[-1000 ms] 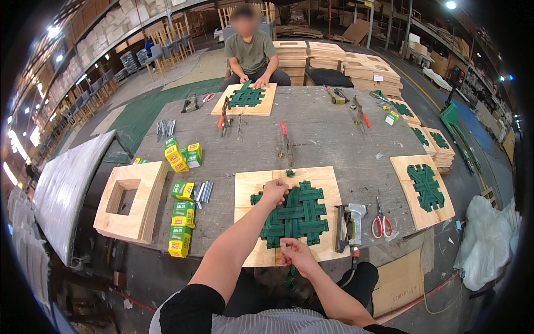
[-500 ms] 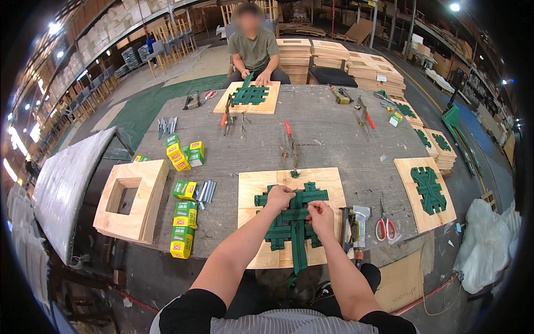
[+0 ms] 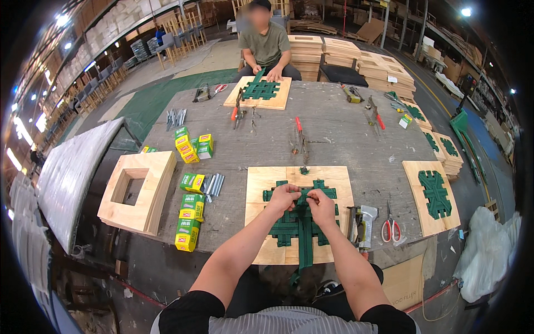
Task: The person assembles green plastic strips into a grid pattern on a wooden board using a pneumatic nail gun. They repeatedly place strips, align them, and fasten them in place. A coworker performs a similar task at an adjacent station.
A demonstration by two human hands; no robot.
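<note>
Green webbing straps [image 3: 305, 247] lie woven across a square plywood panel [image 3: 259, 238] in front of me, with one long strap hanging past its near edge. My left hand [image 3: 285, 198] is closed in a pinch on the webbing near the far part of the weave. Close beside it, my right hand [image 3: 321, 207] also pinches the webbing, fingertips facing the left ones. The fingers partly hide the strap between them. Just beyond, a small green scrap [image 3: 303, 171] sits at the panel's far edge.
A staple gun [image 3: 366, 225] and red-handled scissors [image 3: 390, 227] lie right of the panel, before a finished-looking webbed panel [image 3: 427, 224]. Staple boxes [image 3: 187, 234], loose staple strips [image 3: 213, 185] and stacked wooden frames [image 3: 132, 209] stand left. Across the table, another person works on a similar panel [image 3: 281, 100].
My hands have drawn closer together over the weave, the right one moving left and slightly away from me. The whole view has shifted a little.
</note>
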